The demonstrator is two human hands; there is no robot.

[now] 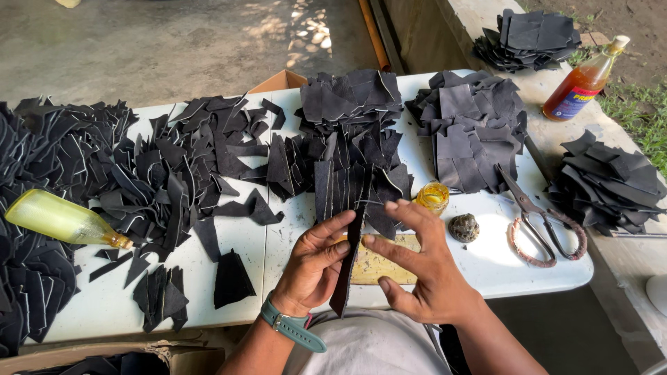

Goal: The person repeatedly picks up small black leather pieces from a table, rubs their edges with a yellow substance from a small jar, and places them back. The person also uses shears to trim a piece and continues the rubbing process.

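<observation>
My left hand [314, 262] grips a long narrow strip of black leather [347, 267], held upright near the table's front edge. My right hand [417, 260] is beside it with fingers spread, its index fingertip touching the strip's right edge and nothing held inside it. A green watch strap circles my left wrist [292, 326]. Under the hands lies a yellowish board [379, 267]. A small jar of yellow glue [432, 197] and a small round brownish lump [464, 227] sit just right of the hands.
Heaps of black leather offcuts [139, 173] cover the white table [500, 267]; neater stacks [472, 128] lie at the back. Large scissors [538, 215] lie on the right. A yellow bottle [62, 219] lies at left, an amber bottle [580, 82] stands on the concrete ledge.
</observation>
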